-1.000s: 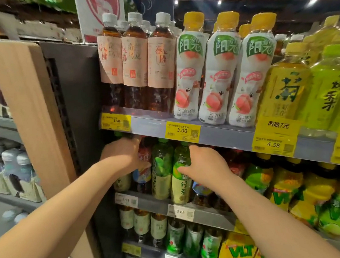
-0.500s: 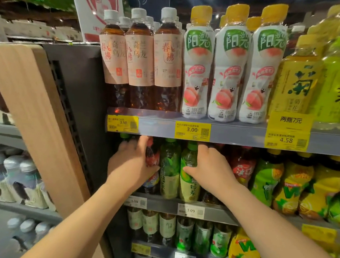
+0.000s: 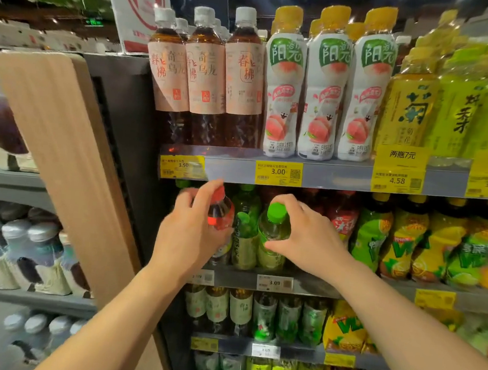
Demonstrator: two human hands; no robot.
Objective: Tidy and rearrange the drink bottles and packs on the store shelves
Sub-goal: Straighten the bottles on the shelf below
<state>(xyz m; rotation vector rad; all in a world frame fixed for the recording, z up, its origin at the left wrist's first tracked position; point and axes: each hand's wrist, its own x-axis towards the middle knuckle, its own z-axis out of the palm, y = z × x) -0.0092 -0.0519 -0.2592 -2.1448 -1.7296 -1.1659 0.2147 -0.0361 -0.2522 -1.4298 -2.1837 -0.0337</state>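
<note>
Bottles: my left hand (image 3: 186,236) is wrapped round the shoulder of a red-capped bottle (image 3: 219,212); my right hand (image 3: 305,243) clasps a green-capped bottle (image 3: 274,231), both at the front of the middle shelf (image 3: 302,284).
Handling: full, I judge — heavy, smooth plastic, likely slippery; best gripped below the cap.
Obstacles: another green bottle (image 3: 244,229) stands between them; the upper shelf edge (image 3: 341,175) sits close at 12 o'clock; yellow-green packs (image 3: 409,237) crowd in at 3 o'clock.

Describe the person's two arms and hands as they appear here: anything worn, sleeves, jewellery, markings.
Both forearms are bare right down to the picture's lower edge: no sleeve shows. The left hand and right hand wear no gloves, and no ring, watch or bracelet shows on the visible fingers or wrists. No marks or tattoos show.
</note>
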